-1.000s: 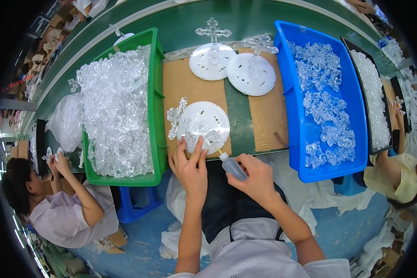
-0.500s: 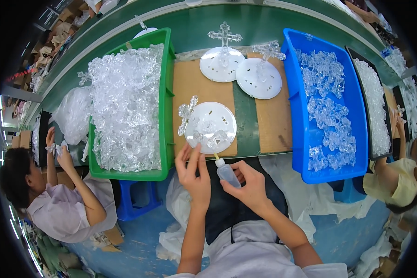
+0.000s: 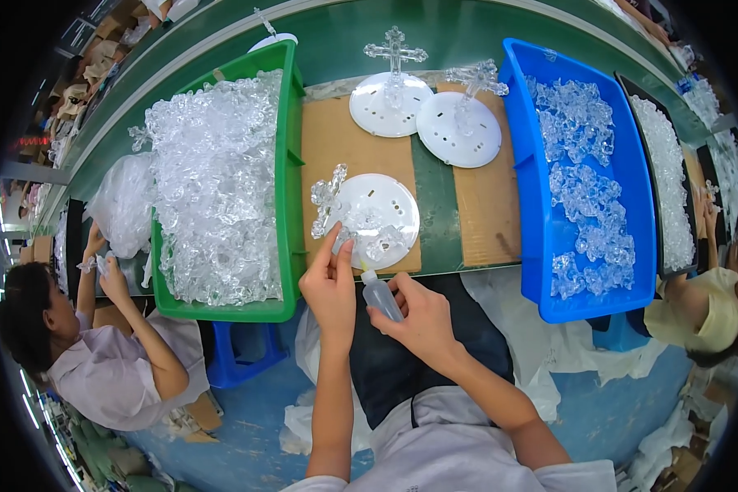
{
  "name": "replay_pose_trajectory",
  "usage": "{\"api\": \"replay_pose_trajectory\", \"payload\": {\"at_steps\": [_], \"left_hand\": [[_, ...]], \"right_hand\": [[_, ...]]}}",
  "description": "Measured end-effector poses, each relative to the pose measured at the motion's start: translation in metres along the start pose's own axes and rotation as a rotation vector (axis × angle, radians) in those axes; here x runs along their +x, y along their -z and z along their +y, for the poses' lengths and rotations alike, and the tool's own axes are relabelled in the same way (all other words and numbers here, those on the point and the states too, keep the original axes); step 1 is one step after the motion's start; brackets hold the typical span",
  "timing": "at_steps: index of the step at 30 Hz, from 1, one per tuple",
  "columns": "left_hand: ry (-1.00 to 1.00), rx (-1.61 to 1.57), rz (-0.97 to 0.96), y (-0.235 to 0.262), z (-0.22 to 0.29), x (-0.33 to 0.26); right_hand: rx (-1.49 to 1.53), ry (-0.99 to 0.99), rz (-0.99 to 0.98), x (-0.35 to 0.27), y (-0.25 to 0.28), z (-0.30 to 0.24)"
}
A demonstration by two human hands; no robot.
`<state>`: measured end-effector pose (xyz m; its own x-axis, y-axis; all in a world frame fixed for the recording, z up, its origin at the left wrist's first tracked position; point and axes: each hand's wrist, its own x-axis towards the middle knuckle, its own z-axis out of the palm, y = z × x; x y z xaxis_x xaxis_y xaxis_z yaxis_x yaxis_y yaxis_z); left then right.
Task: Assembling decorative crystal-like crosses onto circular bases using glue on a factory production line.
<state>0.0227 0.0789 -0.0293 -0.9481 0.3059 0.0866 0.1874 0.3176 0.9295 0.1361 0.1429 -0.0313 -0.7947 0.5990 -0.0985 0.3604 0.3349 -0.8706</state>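
Observation:
My right hand [image 3: 422, 320] is wrapped around a small translucent squeeze bottle [image 3: 383, 299] with a thin yellowish nozzle. Its tip points up at the lower rim of a round white disc [image 3: 394, 193] on the cardboard. At that disc's lower left, the thumb and fingertips of my left hand [image 3: 330, 283] close on a clear plastic piece [image 3: 346, 234]. A clear ornate cross [image 3: 328, 193] leans over the disc's left edge, and more clear plastic lies on its lower half. Whether these parts are joined is hard to make out.
Farther back, two white discs [image 3: 367, 111] [image 3: 439, 139] carry upright clear crosses. A green bin [image 3: 289, 189] heaped with clear parts is on the left. To the right stands a blue bin [image 3: 533, 238] with clear parts. Co-workers sit on both sides.
Both hands have shifted slightly left, and the bottle's nozzle has moved left along the disc's lower rim. My left fingertips have reached up onto the clear piece.

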Motion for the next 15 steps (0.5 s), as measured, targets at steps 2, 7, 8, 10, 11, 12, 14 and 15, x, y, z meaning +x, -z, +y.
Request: {"api": "replay_pose_trajectory", "payload": {"at_steps": [2,7,8,10,11,12,14,15], "left_hand": [[0.014,0.0,-0.012,0.0,0.0,0.0],[0.091,-0.01,-0.03,0.001,0.006,0.0],[0.081,-0.017,-0.025,0.001,0.006,0.0],[0.072,-0.025,-0.022,0.001,0.005,0.0],[0.064,0.006,-0.024,0.001,0.005,-0.001],[0.055,0.036,-0.026,0.001,0.004,-0.001],[0.013,0.065,-0.015,0.001,-0.004,-0.003],[-0.029,0.094,-0.007,0.001,-0.008,-0.004]], "right_hand": [[-0.018,0.03,0.003,0.002,0.0,0.001],[0.001,0.018,0.0,0.002,-0.003,0.003],[0.003,0.024,0.007,0.002,-0.003,0.003],[-0.019,0.028,0.006,0.002,-0.002,0.003],[-0.043,0.032,0.004,0.002,0.0,0.003],[-0.045,0.031,0.006,-0.001,0.003,0.003],[0.017,0.006,-0.043,-0.006,0.015,0.001],[0.017,0.008,-0.046,-0.007,0.023,0.0]]}}
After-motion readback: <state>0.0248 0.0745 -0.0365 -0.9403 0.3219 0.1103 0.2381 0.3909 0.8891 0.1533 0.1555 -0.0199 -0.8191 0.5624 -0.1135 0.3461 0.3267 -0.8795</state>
